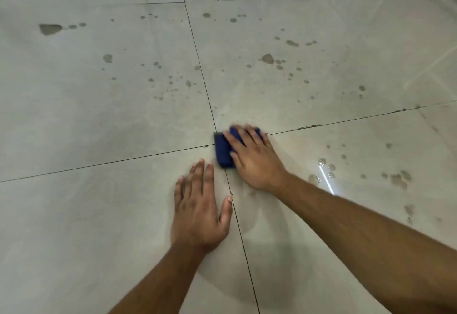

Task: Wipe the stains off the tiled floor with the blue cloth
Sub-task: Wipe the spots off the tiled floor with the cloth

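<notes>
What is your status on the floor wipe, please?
Right hand pressing blue cloth flat at the grout crossing. Left hand flat on tile, bracing. Stains remain beyond and right. Nothing in the way.

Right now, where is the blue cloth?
Head view, centre: the blue cloth lies under the right hand, where the grout lines cross.

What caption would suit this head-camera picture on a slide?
Right hand presses a blue cloth where tile joints cross, left hand flat on the stained floor.

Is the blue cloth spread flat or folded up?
Folded: the blue cloth forms a small thick pad under the right hand, only its left part showing.
</notes>
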